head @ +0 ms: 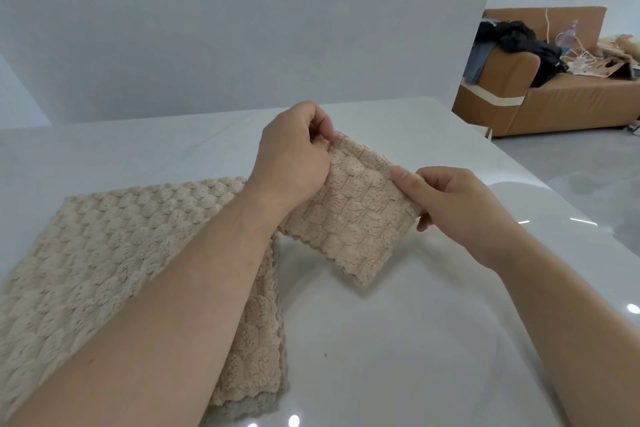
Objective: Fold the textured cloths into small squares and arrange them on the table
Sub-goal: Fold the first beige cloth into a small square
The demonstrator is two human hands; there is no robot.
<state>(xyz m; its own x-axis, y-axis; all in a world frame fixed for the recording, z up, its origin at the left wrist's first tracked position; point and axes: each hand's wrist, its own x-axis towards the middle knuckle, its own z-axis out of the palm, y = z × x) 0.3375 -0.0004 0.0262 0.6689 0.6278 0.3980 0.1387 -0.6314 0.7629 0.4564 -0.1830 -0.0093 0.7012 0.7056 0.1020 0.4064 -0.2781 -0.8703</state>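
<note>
Mid-fold: cloth [346, 218] held over worktop [398, 340], right of spare cloths [104, 253]. Left hand [291, 159] and right hand [457, 208] pinching top corners, fingers [403, 177] clamped on fabric. Match edges, keep taut, lower flat, press crease.

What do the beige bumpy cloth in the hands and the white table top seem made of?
The beige bumpy cloth looks like soft plush microfibre or fleece: fuzzy raised bubbles in rows, a scalloped edge, limp drape. The white table top looks like polished stone or a stone imitation: faint grey veins, glossy light reflections.
</note>
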